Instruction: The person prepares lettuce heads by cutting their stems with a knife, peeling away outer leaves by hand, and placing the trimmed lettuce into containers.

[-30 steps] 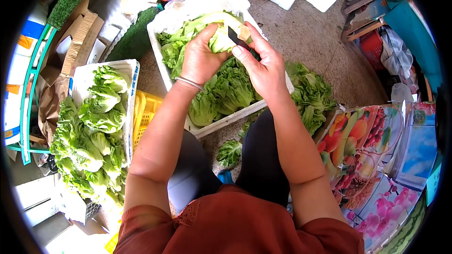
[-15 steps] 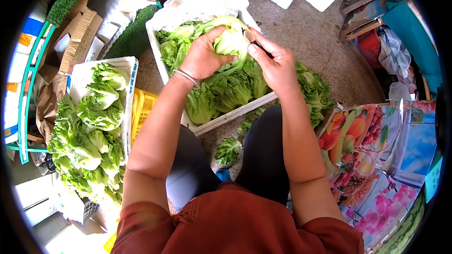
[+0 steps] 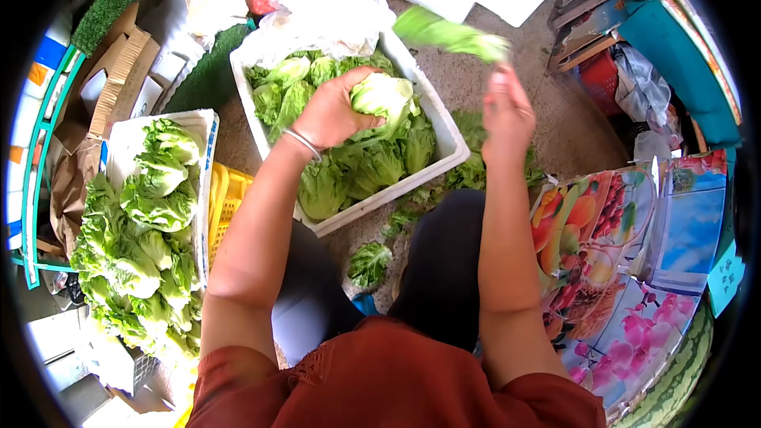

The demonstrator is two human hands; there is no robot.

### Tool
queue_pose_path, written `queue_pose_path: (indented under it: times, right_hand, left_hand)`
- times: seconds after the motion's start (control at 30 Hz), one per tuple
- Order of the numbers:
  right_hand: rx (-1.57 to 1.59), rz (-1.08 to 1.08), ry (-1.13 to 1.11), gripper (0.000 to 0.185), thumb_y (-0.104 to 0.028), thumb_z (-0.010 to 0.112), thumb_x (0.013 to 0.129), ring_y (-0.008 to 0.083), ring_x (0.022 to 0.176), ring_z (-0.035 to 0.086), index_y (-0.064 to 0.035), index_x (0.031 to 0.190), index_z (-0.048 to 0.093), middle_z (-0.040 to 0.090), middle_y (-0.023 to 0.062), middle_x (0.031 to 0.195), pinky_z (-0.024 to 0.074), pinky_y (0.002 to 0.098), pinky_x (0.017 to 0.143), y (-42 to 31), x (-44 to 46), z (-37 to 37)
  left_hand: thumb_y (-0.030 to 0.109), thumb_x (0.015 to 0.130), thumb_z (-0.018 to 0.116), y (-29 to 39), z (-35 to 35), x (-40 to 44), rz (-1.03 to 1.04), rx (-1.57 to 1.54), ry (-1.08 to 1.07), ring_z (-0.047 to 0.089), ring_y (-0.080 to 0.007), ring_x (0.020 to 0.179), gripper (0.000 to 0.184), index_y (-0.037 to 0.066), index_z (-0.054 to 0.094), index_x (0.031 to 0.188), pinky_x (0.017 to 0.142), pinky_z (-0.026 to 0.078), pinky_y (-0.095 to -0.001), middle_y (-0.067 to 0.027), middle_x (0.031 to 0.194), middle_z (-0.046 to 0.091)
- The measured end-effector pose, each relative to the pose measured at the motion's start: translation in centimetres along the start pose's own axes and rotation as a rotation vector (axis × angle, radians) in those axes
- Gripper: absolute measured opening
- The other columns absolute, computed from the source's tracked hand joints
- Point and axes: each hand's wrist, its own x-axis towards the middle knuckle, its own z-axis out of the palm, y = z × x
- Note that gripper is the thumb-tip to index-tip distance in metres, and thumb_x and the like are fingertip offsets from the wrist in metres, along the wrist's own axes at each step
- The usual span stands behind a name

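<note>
My left hand [image 3: 337,111], with a bangle at the wrist, grips a pale green lettuce head [image 3: 382,97] above a white foam box [image 3: 453,148] filled with more lettuce [image 3: 361,168]. To the right, beyond the box's edge, my right hand [image 3: 507,107] is closed on a blurred, detached lettuce leaf [image 3: 452,34] that stretches to the upper left from its fingertips. The dark blade seen earlier in this hand cannot be made out now.
A second white box [image 3: 208,143] with lettuce stands at the left beside a yellow crate [image 3: 230,198]. Loose leaves [image 3: 370,264] lie on the floor between my legs and right of the middle box. Plastic bags [image 3: 329,12] cover its far end. Fruit-print sheeting [image 3: 602,230] is at the right.
A leaf has come away from the lettuce head. My right hand has moved right with it, away from my left hand, which still holds the head. The view has shifted slightly.
</note>
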Motion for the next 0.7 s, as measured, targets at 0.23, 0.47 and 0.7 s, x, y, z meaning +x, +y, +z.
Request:
queue_pose_path:
  times: [0.23,0.47,0.7]
  right_hand:
    - [-0.129,0.185,-0.212,0.061,-0.026,0.074,0.068,0.018,0.082,0.061,-0.0004,0.118,0.048,0.063,0.0113,0.092,0.0486,0.0286,0.073,-1.4,-1.2,0.9]
    - [-0.066,0.218,-0.6,0.056,-0.017,0.075,0.067,0.0148,0.089,0.056,0.0035,0.113,0.051,0.059,0.0099,0.1,0.045,0.0259,0.077,0.0,-1.7,2.8]
    - [-0.072,0.23,-0.51,0.059,-0.01,0.075,0.065,0.0134,0.087,0.057,0.0032,0.116,0.048,0.058,0.0095,0.102,0.0453,0.0258,0.078,-0.1,-1.5,2.6]
  left_hand:
    - [0.003,0.06,0.076,1.7,0.8,0.3,-0.069,-0.117,0.082,0.054,-0.0141,0.088,0.061,0.004,0.045,0.113,0.082,0.043,-0.0258,-0.007,0.097,0.058]
    - [0.016,0.066,0.077,3.1,1.0,-0.1,-0.092,-0.31,0.011,0.052,-0.014,0.094,0.061,0.005,0.043,0.116,0.081,0.044,-0.0262,-0.0085,0.101,0.056]
    - [0.012,0.077,0.067,1.2,0.3,0.2,-0.156,-0.443,-0.034,0.053,-0.0096,0.084,0.04,0.006,0.053,0.113,0.076,0.044,-0.0228,-0.0038,0.094,0.06]
